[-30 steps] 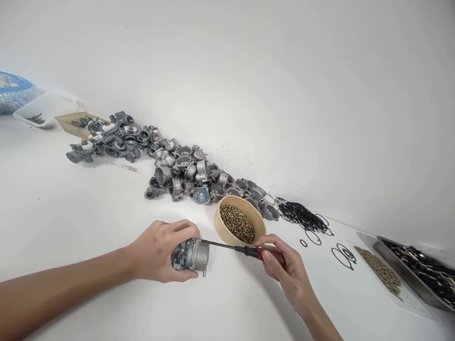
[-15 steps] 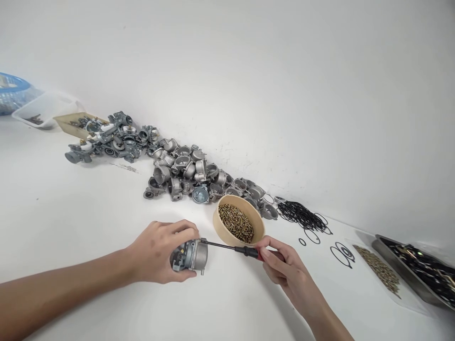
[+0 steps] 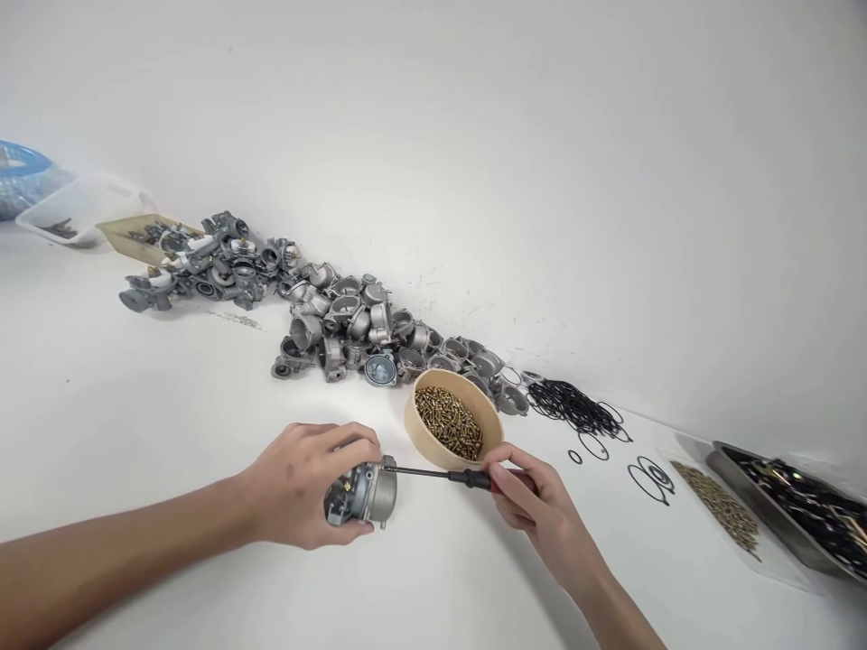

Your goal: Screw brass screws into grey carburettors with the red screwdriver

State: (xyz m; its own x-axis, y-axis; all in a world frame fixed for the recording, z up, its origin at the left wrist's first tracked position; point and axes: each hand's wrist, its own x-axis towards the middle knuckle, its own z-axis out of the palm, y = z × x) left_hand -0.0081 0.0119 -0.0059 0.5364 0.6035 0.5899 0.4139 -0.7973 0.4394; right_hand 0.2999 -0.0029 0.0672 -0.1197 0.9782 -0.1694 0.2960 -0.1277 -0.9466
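Observation:
My left hand (image 3: 308, 483) is wrapped round a grey metal carburetor (image 3: 362, 496), holding it on its side just over the white table, its float bowl facing right. In my right hand (image 3: 532, 501) is a screwdriver (image 3: 433, 472) with a red and black handle. Its shaft points left, and the tip meets the upper edge of the bowl flange. Any screw under the tip is too small to make out. Just behind the screwdriver stands a round tan bowl (image 3: 420, 435) full of brass-coloured screws (image 3: 451, 424).
Loose float bowls (image 3: 345, 316) are heaped along the wall, with carburetor bodies (image 3: 217, 262) farther left. Black rubber rings (image 3: 575, 406) lie to the right, near small brass parts (image 3: 718, 506) and a metal tray (image 3: 772, 524). A white bin (image 3: 88, 208) stands far left.
The carburetor has turned slightly in my left hand. My right hand has shifted a little left, the screwdriver staying against the flange. The whole view has moved slightly.

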